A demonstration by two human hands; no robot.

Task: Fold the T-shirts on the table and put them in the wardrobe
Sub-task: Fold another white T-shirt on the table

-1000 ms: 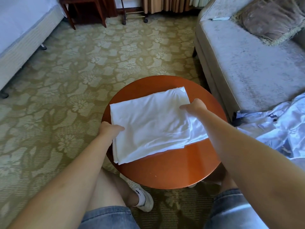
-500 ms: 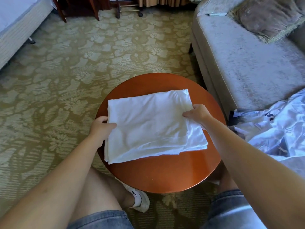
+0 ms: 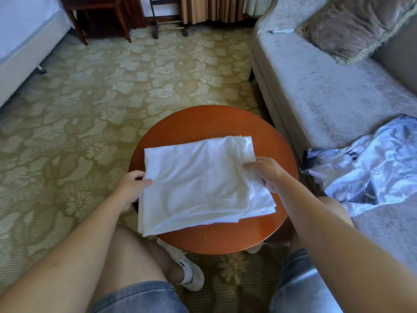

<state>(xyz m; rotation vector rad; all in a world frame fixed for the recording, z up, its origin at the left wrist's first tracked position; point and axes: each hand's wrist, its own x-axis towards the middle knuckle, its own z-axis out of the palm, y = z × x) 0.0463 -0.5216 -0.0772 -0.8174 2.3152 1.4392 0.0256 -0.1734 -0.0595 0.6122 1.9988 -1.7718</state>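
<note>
A folded white T-shirt [image 3: 203, 184] lies as a flat rectangle on the round orange-brown table [image 3: 214, 123], its near left corner hanging over the table's edge. My left hand [image 3: 130, 186] grips the shirt's left edge, thumb on top and fingers underneath. My right hand [image 3: 264, 172] holds the right edge the same way. A crumpled pale blue garment [image 3: 370, 168] lies on the sofa seat to the right. No wardrobe is in view.
A grey sofa [image 3: 316, 86] with a brown cushion [image 3: 356, 26] runs along the right, close to the table. A bed [image 3: 24, 41] stands at the far left, a dark wooden stand [image 3: 99, 16] and a wheeled rack [image 3: 169, 19] at the back. Patterned carpet [image 3: 112, 98] covers the floor. My knees are under the table's near edge.
Both hands slid from the top of the shirt to its side edges and took hold of them. The shirt has shifted toward me, its near left corner now past the table's edge.
</note>
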